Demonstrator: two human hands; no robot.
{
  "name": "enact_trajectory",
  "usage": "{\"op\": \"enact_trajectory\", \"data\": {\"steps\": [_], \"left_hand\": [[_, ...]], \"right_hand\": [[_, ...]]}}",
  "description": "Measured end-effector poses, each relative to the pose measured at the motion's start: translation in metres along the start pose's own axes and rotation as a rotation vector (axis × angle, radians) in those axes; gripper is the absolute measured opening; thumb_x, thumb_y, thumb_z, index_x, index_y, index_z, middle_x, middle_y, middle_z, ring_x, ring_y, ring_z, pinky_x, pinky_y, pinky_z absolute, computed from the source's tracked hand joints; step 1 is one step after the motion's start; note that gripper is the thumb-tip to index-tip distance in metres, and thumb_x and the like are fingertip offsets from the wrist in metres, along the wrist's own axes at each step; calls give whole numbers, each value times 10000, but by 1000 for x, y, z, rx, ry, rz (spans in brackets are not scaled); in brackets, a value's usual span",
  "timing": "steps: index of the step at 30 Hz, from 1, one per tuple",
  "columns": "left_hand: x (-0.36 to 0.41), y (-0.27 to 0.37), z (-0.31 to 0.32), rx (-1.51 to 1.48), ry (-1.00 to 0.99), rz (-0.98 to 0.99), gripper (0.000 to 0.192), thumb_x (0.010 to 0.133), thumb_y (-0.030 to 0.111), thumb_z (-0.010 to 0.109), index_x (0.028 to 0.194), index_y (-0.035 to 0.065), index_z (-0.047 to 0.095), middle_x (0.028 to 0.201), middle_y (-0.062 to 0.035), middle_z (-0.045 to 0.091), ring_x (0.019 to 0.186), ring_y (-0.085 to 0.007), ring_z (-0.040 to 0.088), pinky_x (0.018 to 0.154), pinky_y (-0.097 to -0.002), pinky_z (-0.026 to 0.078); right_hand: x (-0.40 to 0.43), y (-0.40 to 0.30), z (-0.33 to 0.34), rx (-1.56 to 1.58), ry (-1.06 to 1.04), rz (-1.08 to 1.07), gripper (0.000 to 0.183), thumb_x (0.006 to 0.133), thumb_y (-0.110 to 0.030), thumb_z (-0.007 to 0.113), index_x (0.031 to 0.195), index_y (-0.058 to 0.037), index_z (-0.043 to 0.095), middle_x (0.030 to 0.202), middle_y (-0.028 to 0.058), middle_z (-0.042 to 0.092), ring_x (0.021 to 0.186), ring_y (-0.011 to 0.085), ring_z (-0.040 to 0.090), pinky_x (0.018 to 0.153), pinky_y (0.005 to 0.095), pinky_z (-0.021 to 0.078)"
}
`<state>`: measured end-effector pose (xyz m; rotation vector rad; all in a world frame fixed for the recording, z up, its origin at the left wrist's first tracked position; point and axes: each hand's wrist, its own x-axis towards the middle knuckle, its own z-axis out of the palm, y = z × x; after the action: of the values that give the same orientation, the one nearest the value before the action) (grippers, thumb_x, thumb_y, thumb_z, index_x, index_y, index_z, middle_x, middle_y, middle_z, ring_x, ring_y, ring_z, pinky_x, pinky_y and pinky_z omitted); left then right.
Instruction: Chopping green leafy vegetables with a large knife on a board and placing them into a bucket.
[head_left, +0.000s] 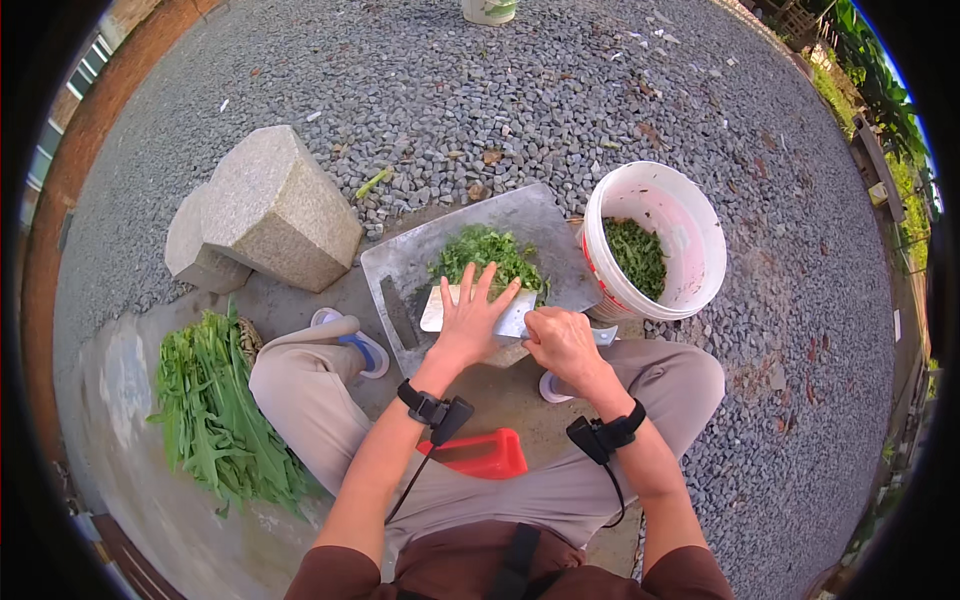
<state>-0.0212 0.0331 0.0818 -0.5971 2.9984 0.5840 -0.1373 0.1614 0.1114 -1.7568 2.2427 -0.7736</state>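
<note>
Chopped green leaves (487, 255) lie heaped on a grey cutting board (555, 217) with a slot handle at its left end. A wide-bladed cleaver (512, 319) rests at the near side of the heap. My right hand (564, 345) is closed around its handle, the end of which sticks out to the right. My left hand (471, 319) lies across the blade with its fingers spread, the fingertips reaching the leaves. Right of the board stands a white plastic bucket (694, 247) holding more chopped leaves (636, 259).
Two stone blocks (281, 206) stand beyond my left knee. A pile of long leafy greens (217, 420) lies on the concrete at my left. Something red and plastic (491, 454) is between my legs. Gravel (465, 97) spreads ahead, with another bucket (489, 10) at the far edge.
</note>
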Motion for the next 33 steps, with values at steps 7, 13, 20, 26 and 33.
{"op": "enact_trajectory", "data": {"steps": [7, 13, 20, 26, 33], "left_hand": [[2, -22, -5, 61, -58, -109, 1060, 509, 209, 835, 1400, 347, 277, 1474, -89, 150, 1362, -372, 107, 1051, -636, 112], [-2, -43, -7, -1, -54, -184, 1001, 535, 236, 829, 1389, 339, 318, 1473, -102, 156, 1366, -371, 96, 1058, -625, 103], [-6, -47, -12, -48, -7, -216, 748, 707, 241, 721, 1371, 225, 378, 1412, -138, 240, 1323, -396, 182, 1031, -642, 138], [4, -49, 5, -150, 160, -209, 331, 846, 150, 541, 1163, 59, 564, 1075, -138, 473, 1113, -308, 410, 827, -480, 334], [9, -46, 0, -266, 416, -185, 104, 742, 122, 659, 794, 34, 682, 749, -101, 600, 770, -277, 582, 698, -387, 394]], "right_hand": [[5, 1, -28, 0, -42, 63, 119, 612, -67, 621, 657, -32, 515, 641, 136, 572, 650, 337, 591, 563, 438, 452], [7, 9, -61, -4, -74, 208, 148, 577, -86, 653, 589, -36, 514, 556, 149, 553, 591, 337, 575, 533, 411, 423], [2, 25, -88, 66, -31, 342, 255, 532, -131, 718, 561, -30, 485, 488, 109, 484, 507, 295, 533, 509, 373, 404], [3, 36, -86, 185, 119, 441, 309, 551, -121, 756, 581, -22, 466, 498, 47, 457, 473, 180, 450, 501, 313, 377], [5, 44, -77, 543, 239, 610, 274, 617, -95, 739, 782, -12, 537, 581, 61, 582, 517, 117, 534, 518, 262, 417]]}}
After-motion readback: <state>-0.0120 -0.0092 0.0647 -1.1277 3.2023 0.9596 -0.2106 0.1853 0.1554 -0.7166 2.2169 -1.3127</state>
